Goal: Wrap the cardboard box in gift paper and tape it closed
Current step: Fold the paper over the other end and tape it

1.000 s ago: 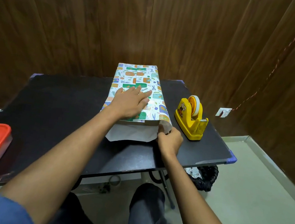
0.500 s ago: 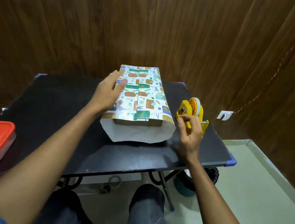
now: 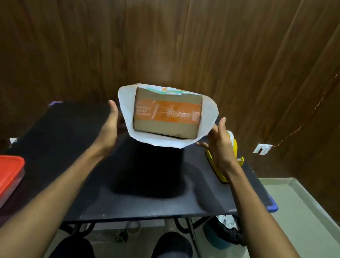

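- The cardboard box (image 3: 166,115), sleeved in gift paper (image 3: 207,120), was held above the black table (image 3: 73,144).
- The left hand (image 3: 110,130) and right hand (image 3: 220,141) cupped its sides, thumbs raised, other fingers hidden.
- It looked light and stiff; the loose paper seemed slippery, so gripping the box's sides suited best.

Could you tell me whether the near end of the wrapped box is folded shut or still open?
Still open. The gift paper flares out around the cardboard box, whose bare end with orange tape faces the camera; no flap covers it.
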